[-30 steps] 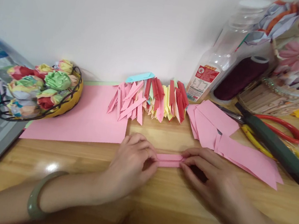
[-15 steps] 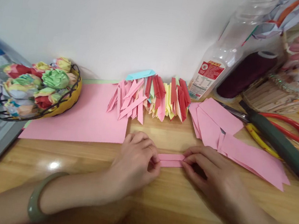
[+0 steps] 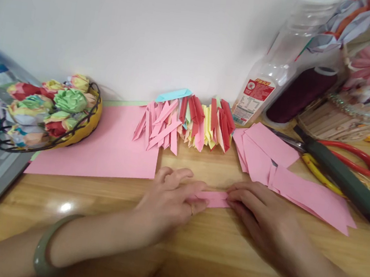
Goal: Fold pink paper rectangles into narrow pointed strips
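Observation:
A folded pink paper strip (image 3: 217, 200) lies on the wooden table between my hands, with a lengthwise crease along it. My left hand (image 3: 171, 201) has its fingers spread, and the fingertips rest on the strip's left part, covering that end. At the other end, my right hand (image 3: 259, 211) pinches the strip between thumb and fingers. Beyond my hands sits a row of folded paper pieces (image 3: 192, 123) in pink, red and yellow, topped by a blue one (image 3: 173, 94). Cut pink paper pieces (image 3: 308, 192) lie overlapping to the right of my right hand.
A large pink sheet (image 3: 115, 147) lies at left, partly under a basket of paper flowers (image 3: 81, 131). On the right stand a clear bottle (image 3: 261, 85) and a purple thread spool (image 3: 301, 95), near red-handled scissors (image 3: 364, 159) and a dark green-handled tool (image 3: 344, 179).
My left hand has gone from pinching the strip's left end to spreading its fingers over it, reaching slightly right. My right hand stays at the right end, its fingers closer together.

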The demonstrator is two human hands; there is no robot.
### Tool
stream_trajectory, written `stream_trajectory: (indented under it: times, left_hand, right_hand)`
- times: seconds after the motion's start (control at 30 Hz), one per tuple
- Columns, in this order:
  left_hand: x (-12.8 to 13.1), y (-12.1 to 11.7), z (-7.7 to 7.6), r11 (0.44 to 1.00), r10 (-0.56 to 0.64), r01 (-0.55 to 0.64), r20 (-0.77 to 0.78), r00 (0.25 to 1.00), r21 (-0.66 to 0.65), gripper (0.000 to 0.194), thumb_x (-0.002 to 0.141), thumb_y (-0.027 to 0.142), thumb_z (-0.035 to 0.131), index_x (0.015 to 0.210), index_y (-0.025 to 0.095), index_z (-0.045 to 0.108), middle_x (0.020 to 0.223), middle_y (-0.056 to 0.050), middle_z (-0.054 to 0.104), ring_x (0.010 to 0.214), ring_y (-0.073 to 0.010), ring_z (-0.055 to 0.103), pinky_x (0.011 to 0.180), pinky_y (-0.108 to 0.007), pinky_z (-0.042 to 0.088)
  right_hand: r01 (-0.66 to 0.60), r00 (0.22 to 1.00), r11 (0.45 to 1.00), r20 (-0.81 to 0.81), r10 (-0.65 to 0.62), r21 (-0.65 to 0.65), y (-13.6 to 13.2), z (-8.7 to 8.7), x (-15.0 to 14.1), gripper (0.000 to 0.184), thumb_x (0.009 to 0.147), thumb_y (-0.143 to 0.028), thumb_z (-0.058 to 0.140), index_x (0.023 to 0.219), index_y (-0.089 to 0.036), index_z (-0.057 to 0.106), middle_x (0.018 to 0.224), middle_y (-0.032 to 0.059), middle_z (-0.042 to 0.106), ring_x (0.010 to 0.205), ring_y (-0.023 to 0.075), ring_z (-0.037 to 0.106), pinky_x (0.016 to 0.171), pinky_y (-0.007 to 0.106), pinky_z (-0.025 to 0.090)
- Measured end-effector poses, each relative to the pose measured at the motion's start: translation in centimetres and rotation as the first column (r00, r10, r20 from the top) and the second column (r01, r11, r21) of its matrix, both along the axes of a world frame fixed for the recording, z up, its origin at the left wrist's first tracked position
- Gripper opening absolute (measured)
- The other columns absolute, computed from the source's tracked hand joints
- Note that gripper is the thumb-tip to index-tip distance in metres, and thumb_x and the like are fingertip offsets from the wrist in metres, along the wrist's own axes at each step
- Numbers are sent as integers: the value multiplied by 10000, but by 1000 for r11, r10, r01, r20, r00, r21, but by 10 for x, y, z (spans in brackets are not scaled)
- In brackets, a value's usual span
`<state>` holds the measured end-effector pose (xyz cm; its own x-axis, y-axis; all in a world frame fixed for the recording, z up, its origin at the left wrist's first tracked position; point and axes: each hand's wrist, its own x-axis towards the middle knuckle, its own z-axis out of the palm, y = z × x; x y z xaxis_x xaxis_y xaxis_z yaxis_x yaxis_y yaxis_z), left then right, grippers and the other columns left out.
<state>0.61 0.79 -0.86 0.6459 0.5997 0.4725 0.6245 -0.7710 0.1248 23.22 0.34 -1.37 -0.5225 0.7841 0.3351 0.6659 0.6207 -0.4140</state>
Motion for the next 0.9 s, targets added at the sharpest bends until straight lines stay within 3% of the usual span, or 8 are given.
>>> stream_trajectory:
  times: [0.1, 0.27, 0.43, 0.63, 0.9]
  left_hand:
    - [-3, -1, -2, 998, -52, 54, -45, 998, 38, 157, 892, 184, 538, 980, 267, 638, 1057, 54, 667, 1096, -205, 467, 888, -380, 282]
    - [-5, -13, 2, 989, -120, 139, -272, 955, 51, 305, 934, 127, 360, 1182, 116, 538, 1230, -56, 585, 1238, -204, 391, 1057, -465, 173]
    - [-1, -20, 2, 992, -105, 124, -353, 930, 34, 353, 942, 257, 381, 1231, 93, 498, 1305, -100, 517, 1302, -235, 322, 1084, -529, 140]
    - [2, -25, -3, 992, -44, 78, -302, 952, 102, 306, 961, 244, 373, 1167, 115, 558, 1220, -62, 594, 1181, -204, 486, 1076, -454, 218]
    - [5, -29, -3, 981, -4, 60, -289, 957, 187, 315, 958, 204, 349, 1109, 81, 597, 1154, -93, 632, 1110, -208, 554, 1019, -379, 307]
  right_hand:
    - [-94, 989, 990, 126, 81, 101, -1, 7, 2, 257, 913, -152, 371, 1050, -167, 588, 941, 94, 623, 844, 201, 580, 697, 352, 501]
    - [-249, 935, 937, 313, 167, 244, -2, 17, 6, 323, 918, -136, 345, 1151, -119, 567, 963, 119, 655, 919, 233, 585, 757, 406, 513]
    - [-222, 937, 935, 325, 127, 275, -6, 15, 8, 293, 895, -159, 419, 1117, -119, 606, 1085, 117, 656, 1038, 255, 577, 838, 440, 498]
    - [-205, 934, 925, 346, 87, 320, -18, 12, 7, 273, 891, -121, 412, 1033, -123, 645, 1078, 134, 661, 996, 252, 610, 808, 406, 515]
    - [-189, 945, 936, 313, 92, 296, -27, 16, 7, 326, 879, -72, 368, 1088, -148, 607, 1104, 119, 648, 1048, 235, 591, 841, 373, 524]
